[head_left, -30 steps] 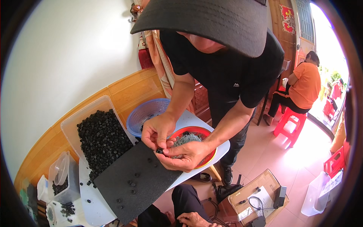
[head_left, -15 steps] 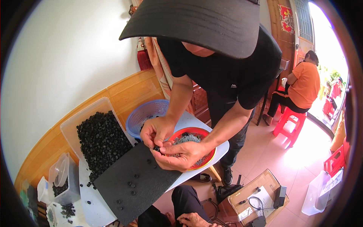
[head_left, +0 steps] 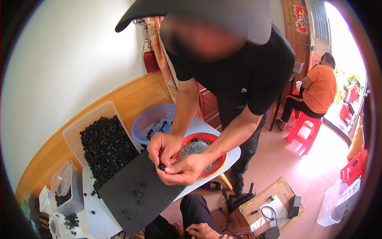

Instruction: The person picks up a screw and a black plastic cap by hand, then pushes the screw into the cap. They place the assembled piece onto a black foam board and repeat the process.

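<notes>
My right hand (head_left: 203, 230) rests low on my dark-trousered lap (head_left: 195, 209), fingers loosely laid out, with nothing visible in it. My left hand does not show; a small patch of skin between the legs is too unclear to name. Across the table, a standing person in a cap and black shirt brings both hands (head_left: 177, 159) together, pinching a small round black piece (head_left: 162, 166). Under those hands lies a black mat (head_left: 147, 209) with several such pieces scattered over it. A red bowl (head_left: 207, 137) of thin grey metal bits stands beside their forearm.
A clear bin (head_left: 74, 137) heaped with black pieces and a blue basket (head_left: 140, 125) stand on the white table (head_left: 95, 225). A smaller clear tub (head_left: 74, 205) is at left. A cardboard box (head_left: 246, 207) with cables stands right; a person (head_left: 321, 89) sits on a red stool (head_left: 305, 129).
The standing person's head and hands have shifted slightly left and the hands a little lower, still holding the black piece. More of the basket's contents shows. My right hand has stayed put.
</notes>
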### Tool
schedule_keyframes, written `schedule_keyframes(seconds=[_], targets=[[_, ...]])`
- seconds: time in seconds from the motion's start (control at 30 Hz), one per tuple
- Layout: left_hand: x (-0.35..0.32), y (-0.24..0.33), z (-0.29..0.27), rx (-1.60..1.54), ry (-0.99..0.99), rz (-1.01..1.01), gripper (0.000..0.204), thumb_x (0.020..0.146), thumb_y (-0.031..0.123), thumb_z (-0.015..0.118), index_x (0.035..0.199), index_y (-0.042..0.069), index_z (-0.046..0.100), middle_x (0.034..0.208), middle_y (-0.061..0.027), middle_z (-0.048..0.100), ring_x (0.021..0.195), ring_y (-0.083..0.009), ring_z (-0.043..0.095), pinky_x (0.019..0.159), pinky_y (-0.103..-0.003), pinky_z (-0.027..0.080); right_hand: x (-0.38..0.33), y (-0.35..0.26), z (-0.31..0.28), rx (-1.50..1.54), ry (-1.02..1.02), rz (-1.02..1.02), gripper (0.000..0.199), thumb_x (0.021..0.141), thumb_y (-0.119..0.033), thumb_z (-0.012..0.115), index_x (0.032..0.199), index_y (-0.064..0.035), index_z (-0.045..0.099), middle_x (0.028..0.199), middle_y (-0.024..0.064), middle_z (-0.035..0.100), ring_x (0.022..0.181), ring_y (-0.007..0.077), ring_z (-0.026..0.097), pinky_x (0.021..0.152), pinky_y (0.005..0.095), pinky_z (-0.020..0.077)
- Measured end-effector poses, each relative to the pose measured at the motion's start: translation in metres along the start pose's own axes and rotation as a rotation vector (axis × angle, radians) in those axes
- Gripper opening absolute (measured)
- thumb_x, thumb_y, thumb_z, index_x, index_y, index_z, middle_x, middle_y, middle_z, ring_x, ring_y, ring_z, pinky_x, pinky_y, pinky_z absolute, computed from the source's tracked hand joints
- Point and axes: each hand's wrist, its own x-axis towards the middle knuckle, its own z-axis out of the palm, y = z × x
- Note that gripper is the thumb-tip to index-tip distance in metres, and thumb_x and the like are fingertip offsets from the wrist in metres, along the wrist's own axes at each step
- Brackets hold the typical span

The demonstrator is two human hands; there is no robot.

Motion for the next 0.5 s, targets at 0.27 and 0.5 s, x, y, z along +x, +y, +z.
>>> schedule_keyframes(seconds=[0.27, 0.5], targets=[[-0.006, -0.003, 0.014, 0.012, 0.154, 0.013, 0.025, 0.087, 0.031, 0.053, 0.093, 0.008, 0.061, 0.096, -0.0106, 0.056, 0.096, -0.0275, 0.051, 0.088, -0.046, 0.036, 0.012, 0.006, -0.006, -0.183, -0.126, 0.139, 0.023, 0.096, -0.014, 0.056, 0.114, -0.0037, 0.067, 0.091, 0.0065, 0.071, 0.072, 0.0111, 0.069, 0.06, 0.0232, 0.0563], [-0.002, -0.005, 0.024, 0.009, 0.263, 0.034, 0.023, 0.084, 0.031, 0.057, 0.089, 0.009, 0.059, 0.091, -0.0101, 0.055, 0.092, -0.027, 0.05, 0.087, -0.047, 0.036, 0.01, 0.003, -0.007, -0.186, -0.107, 0.129, 0.023, 0.096, -0.014, 0.057, 0.114, -0.0035, 0.067, 0.09, 0.0073, 0.071, 0.073, 0.0115, 0.07, 0.06, 0.0236, 0.0569]])
